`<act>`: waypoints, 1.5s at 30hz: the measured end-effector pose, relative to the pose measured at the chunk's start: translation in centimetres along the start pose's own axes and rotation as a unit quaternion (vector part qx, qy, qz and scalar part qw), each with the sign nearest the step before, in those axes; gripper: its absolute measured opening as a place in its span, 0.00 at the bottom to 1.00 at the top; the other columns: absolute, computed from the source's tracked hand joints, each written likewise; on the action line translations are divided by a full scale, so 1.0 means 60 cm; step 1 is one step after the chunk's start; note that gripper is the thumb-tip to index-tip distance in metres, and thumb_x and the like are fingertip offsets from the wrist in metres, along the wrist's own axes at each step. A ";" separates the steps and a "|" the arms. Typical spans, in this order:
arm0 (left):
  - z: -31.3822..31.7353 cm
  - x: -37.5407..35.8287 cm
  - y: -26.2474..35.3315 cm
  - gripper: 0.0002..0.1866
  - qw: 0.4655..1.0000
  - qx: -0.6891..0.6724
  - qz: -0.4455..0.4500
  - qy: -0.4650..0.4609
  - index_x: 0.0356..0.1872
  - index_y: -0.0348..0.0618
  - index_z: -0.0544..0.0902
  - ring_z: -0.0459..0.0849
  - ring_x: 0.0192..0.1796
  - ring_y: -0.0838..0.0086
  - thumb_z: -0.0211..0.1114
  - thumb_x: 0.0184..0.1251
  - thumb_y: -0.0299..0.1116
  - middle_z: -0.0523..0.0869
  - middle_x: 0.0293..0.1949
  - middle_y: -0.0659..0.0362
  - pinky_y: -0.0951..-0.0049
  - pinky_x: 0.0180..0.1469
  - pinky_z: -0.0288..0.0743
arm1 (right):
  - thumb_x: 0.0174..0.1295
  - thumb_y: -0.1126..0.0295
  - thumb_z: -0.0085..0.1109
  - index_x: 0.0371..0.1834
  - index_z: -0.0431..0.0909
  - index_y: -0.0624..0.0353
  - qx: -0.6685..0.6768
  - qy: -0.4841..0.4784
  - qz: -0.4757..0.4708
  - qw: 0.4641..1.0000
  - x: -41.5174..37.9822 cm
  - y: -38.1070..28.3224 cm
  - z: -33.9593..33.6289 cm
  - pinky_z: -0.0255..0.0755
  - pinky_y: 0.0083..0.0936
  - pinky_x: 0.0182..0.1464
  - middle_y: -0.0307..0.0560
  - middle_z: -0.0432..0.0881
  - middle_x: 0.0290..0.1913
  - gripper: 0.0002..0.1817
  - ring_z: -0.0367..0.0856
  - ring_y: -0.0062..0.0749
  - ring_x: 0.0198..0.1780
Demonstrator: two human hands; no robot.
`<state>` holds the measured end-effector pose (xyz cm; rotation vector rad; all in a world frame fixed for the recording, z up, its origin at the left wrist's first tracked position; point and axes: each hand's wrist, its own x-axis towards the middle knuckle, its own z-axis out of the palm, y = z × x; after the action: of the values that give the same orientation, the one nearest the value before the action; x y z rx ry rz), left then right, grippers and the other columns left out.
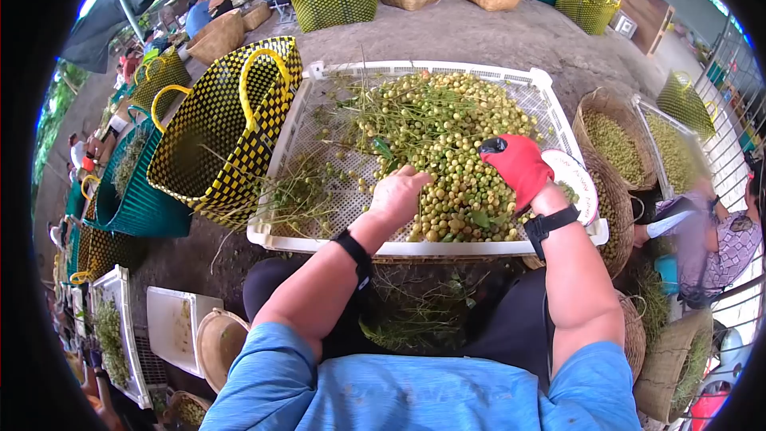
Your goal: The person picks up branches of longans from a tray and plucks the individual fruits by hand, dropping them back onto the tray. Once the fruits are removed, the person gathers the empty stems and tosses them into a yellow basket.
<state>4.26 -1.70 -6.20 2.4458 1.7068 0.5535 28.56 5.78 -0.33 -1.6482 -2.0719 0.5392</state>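
A white perforated tray (427,248) was positioned before the knees, heaped with small round yellow-green fruits (471,160). The bare left hand (399,194) was held at the heap's left edge, fingers curled; the red-gloved right hand (519,168) was held over its right side. Finger contents could not be determined. Loose stems (299,195) were strewn along the tray's left. A yellow-and-black woven basket (219,128) was noted just beside it.
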 end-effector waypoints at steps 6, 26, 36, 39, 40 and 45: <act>0.042 0.032 -0.010 0.14 0.991 0.115 0.025 -0.060 0.44 0.52 0.83 0.74 0.57 0.59 0.63 0.54 0.30 0.76 0.48 0.56 0.61 0.56 0.72 | 0.53 0.55 0.64 0.38 0.84 0.56 0.045 -0.008 -0.023 0.999 -0.002 -0.016 0.003 0.75 0.37 0.49 0.55 0.84 0.40 0.17 0.82 0.49 0.45; -0.124 0.071 -0.052 0.08 0.694 -0.668 -0.180 0.199 0.43 0.37 0.82 0.78 0.27 0.84 0.59 0.69 0.28 0.79 0.25 0.68 0.74 0.36 0.80 | 0.52 0.62 0.70 0.61 0.73 0.53 0.222 0.045 -0.186 0.956 0.020 -0.081 0.051 0.72 0.31 0.57 0.53 0.80 0.54 0.31 0.79 0.44 0.55; -0.192 0.058 -0.067 0.11 0.576 -0.773 -0.114 0.241 0.50 0.39 0.76 0.82 0.30 0.73 0.57 0.71 0.31 0.77 0.25 0.64 0.55 0.45 0.83 | 0.57 0.73 0.66 0.61 0.74 0.56 0.471 0.018 -0.122 0.874 0.030 -0.125 0.058 0.73 0.19 0.53 0.42 0.84 0.50 0.26 0.79 0.20 0.50; -0.171 0.054 -0.086 0.11 0.587 -0.760 -0.155 0.232 0.51 0.38 0.76 0.80 0.27 0.73 0.56 0.71 0.29 0.75 0.24 0.65 0.58 0.44 0.84 | 0.60 0.75 0.63 0.63 0.72 0.56 0.557 0.062 -0.116 0.820 0.069 -0.086 0.059 0.72 0.20 0.56 0.42 0.81 0.55 0.26 0.78 0.23 0.53; -0.176 0.050 -0.078 0.13 0.590 -0.756 -0.173 0.225 0.53 0.38 0.75 0.81 0.27 0.73 0.55 0.71 0.28 0.76 0.25 0.65 0.60 0.43 0.84 | 0.60 0.75 0.63 0.63 0.72 0.56 0.556 0.062 -0.118 0.821 0.063 -0.098 0.050 0.72 0.20 0.56 0.42 0.81 0.55 0.26 0.78 0.23 0.53; -0.148 0.052 -0.062 0.13 0.592 -0.770 -0.161 0.175 0.53 0.36 0.76 0.84 0.30 0.72 0.56 0.70 0.27 0.82 0.31 0.61 0.65 0.41 0.84 | 0.52 0.65 0.72 0.69 0.64 0.56 0.261 0.057 -0.311 0.912 0.035 -0.147 0.048 0.70 0.29 0.62 0.50 0.71 0.66 0.40 0.72 0.34 0.64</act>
<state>-1.21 1.51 1.68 0.7291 0.7724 1.5707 19.42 5.82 2.36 -0.6504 -1.9820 0.6674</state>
